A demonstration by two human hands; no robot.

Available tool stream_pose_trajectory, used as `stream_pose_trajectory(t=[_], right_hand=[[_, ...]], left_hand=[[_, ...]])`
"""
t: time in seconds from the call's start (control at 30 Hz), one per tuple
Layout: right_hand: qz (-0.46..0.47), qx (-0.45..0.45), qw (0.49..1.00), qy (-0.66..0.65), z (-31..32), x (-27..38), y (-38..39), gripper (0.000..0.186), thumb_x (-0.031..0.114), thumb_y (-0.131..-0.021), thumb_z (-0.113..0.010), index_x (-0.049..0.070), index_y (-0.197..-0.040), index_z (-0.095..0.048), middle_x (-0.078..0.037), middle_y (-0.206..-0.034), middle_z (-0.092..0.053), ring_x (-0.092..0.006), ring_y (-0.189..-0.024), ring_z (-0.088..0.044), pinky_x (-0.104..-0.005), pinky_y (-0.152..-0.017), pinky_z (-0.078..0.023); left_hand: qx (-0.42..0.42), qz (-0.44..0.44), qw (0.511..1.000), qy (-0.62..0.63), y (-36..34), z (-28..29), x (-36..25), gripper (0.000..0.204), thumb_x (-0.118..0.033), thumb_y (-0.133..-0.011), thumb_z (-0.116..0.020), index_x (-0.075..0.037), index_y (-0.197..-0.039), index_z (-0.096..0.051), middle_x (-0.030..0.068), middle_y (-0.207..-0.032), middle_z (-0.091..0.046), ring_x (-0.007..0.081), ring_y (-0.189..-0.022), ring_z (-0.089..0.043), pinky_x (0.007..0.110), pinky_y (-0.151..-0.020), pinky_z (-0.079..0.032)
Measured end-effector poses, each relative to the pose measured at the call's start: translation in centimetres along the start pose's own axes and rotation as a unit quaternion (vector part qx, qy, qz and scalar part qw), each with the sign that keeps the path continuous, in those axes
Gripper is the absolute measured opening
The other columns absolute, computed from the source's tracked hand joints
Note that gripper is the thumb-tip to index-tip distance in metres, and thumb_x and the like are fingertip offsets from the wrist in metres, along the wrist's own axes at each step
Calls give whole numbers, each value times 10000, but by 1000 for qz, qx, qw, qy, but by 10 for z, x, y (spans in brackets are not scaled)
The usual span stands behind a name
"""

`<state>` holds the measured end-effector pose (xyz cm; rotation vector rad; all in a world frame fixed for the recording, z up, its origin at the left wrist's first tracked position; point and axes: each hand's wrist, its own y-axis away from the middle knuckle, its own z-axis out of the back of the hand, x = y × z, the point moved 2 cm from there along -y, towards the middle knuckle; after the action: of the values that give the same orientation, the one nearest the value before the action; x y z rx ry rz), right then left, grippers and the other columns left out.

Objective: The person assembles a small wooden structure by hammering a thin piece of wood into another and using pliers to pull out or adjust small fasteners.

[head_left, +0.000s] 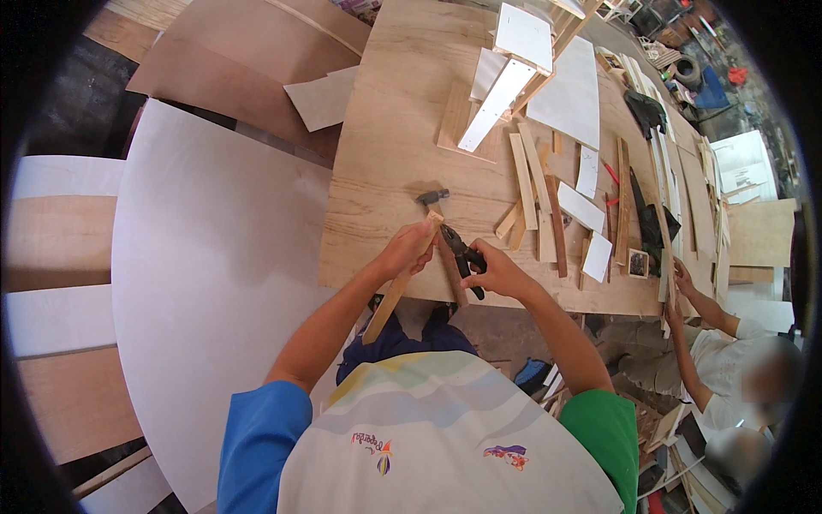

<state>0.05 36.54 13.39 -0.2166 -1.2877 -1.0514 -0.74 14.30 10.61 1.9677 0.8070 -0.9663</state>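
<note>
My left hand is closed round a narrow wooden strip, whose upper end sticks out past the fingers while the rest slants down toward my lap. Gripped by its dark handles, a pair of pliers is in my right hand. The jaws are right beside the strip's upper end; whether they bite on anything is too small to tell. A hammer lies on the plywood table just beyond my hands, its handle running partly beneath them toward the table's near edge.
Several wooden strips and white offcuts lie on the table's right half. A white wooden frame stands at the back. Large pale sheets fill the left. At the right edge a co-worker handles long strips.
</note>
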Motion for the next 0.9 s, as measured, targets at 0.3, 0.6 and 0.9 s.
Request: stream_pose_trajectory(t=[0.3, 0.6, 0.9], right_hand=[[-59, 45, 988, -137, 5, 6, 4, 496, 253, -727, -820, 50, -1023, -478, 14, -732, -449, -88, -604, -454, -248, -494, -403], [-57, 22, 994, -86, 9, 5, 3, 546, 319, -667, -858, 61, -988, -498, 23, -713, -436, -93, -602, -460, -246, -483, -391], [4, -3, 1000, 12, 7, 0, 1, 639, 443, -636, -848, 37, -1026, -547, -30, -773, -520, -148, -737, -511, -283, -645, -431]], left_hand=[[-4, 2, 1000, 4, -1, -2, -2, 469, -459, -1008, -305, -45, -877, -484, 30, -560, -440, 118, -413, -397, 265, -380, -344], [2, 6, 1000, -7, -4, -7, 3, 487, -515, -984, -340, -60, -900, -490, 31, -564, -432, 125, -410, -391, 270, -376, -334], [-12, 5, 1000, -13, -3, -12, 8, 508, -534, -980, -342, -60, -878, -495, 38, -563, -449, 129, -402, -405, 272, -375, -340]])
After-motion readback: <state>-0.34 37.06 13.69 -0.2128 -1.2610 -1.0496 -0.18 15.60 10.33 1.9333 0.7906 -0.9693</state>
